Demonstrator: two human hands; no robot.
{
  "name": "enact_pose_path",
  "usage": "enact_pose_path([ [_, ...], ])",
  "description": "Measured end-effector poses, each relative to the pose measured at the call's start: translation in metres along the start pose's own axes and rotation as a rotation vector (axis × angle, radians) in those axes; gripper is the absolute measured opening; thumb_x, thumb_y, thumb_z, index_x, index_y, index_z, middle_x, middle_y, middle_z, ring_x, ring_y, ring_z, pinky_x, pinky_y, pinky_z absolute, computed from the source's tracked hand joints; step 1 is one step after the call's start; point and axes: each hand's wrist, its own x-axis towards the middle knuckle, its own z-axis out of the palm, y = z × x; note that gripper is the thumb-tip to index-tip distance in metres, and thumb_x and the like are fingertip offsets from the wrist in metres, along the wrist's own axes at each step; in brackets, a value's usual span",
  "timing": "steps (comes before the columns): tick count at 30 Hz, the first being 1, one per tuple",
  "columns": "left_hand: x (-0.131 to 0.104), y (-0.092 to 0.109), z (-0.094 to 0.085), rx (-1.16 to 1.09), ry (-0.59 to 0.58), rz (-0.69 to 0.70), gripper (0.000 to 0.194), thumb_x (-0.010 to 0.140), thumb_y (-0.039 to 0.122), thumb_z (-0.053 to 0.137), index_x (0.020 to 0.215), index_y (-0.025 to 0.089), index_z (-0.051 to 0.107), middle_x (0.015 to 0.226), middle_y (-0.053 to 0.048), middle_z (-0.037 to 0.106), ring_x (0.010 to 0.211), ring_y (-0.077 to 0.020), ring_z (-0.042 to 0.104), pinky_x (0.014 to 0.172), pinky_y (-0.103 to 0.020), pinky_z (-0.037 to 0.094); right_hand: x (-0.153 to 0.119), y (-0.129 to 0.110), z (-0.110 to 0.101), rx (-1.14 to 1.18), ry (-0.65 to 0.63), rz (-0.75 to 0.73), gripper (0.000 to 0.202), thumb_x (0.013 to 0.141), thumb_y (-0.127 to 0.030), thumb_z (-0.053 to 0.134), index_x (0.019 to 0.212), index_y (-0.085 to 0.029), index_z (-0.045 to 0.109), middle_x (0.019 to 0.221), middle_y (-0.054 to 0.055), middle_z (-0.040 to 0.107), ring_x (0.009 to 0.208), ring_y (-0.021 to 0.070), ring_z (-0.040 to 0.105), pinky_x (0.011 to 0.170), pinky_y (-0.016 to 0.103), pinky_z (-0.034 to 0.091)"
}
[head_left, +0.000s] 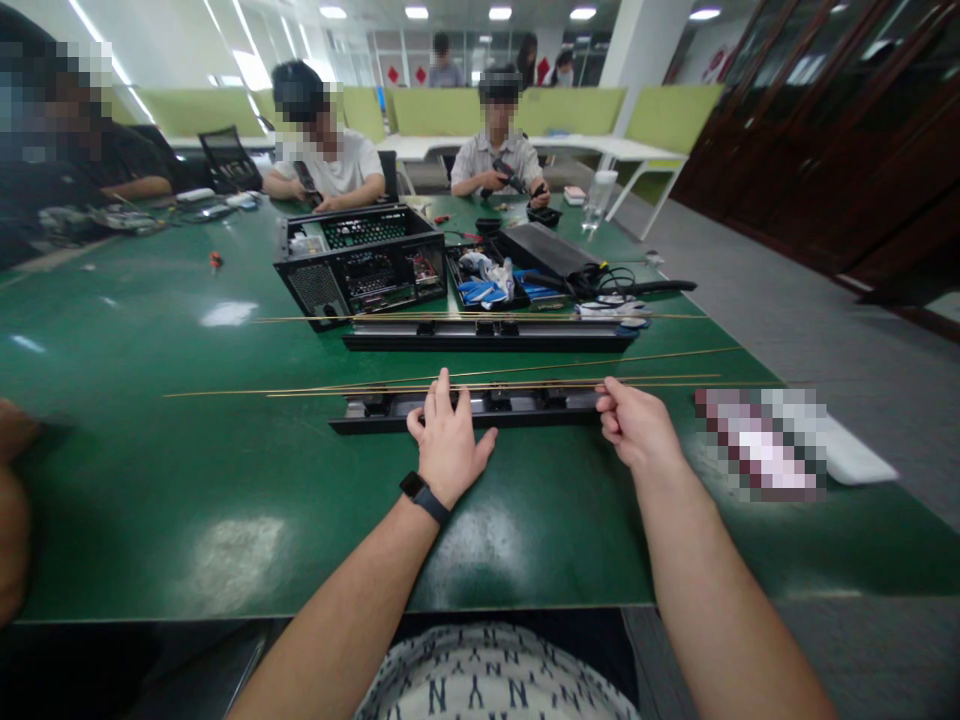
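A long black channel-shaped rail (pixel 375 427) lies crosswise before me, with small dark blocks set along it. Several thin brass-coloured rods (pixel 225 394) rest across its top and reach past both ends. My left hand (pixel 450 445), wearing a dark watch, lies over the rail's middle with fingers spread, touching the rods. At the rail's right end, my right hand (pixel 637 425) pinches a thin rod between thumb and forefinger; its other fingers are curled. Farther back lies a second black rail (pixel 480 343) with more thin rods on it.
Behind the rails stand an opened computer case (pixel 360 270) and a tray of blue-and-white gloves (pixel 487 280). A grey panel (pixel 551 250) with cables lies beside them. To the right are blurred flat items (pixel 765 445). Several people sit around the green table (pixel 150 480).
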Motion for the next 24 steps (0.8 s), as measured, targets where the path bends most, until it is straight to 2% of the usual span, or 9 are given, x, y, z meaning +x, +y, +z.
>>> enact_pose_path([
  [6,0.0005,0.0003,-0.001,-0.014,-0.005,-0.005,0.07,0.09,0.049,0.067,0.152,0.019,0.053,0.176,-0.019,0.019,0.155,-0.0386,0.032,0.113,-0.059,0.037,0.0033,-0.0011,-0.0023,0.004,0.022,0.015,0.023,0.094,-0.032,0.072,0.08,-0.018,0.061,0.052,-0.005,0.057,0.028,0.0042,0.035,0.025,0.015,0.019],
  [15,0.0005,0.0012,-0.0033,-0.012,-0.016,-0.008,0.07,0.09,0.049,0.067,0.151,0.018,0.054,0.176,-0.021,0.02,0.155,-0.0378,0.034,0.112,-0.059,0.038,-0.0023,0.0014,0.0041,-0.038,-0.037,0.029,0.021,0.096,-0.031,0.07,0.084,-0.015,0.065,0.052,-0.004,0.058,0.029,0.0044,0.036,0.025,0.015,0.019],
  [24,0.0011,0.0007,-0.0028,-0.011,-0.018,-0.006,0.07,0.089,0.049,0.068,0.15,0.018,0.054,0.176,-0.021,0.02,0.155,-0.0382,0.034,0.112,-0.059,0.038,0.0019,0.0008,-0.0006,0.001,0.012,-0.005,0.021,0.092,-0.031,0.073,0.08,-0.017,0.062,0.052,-0.005,0.056,0.029,0.004,0.035,0.025,0.015,0.019],
])
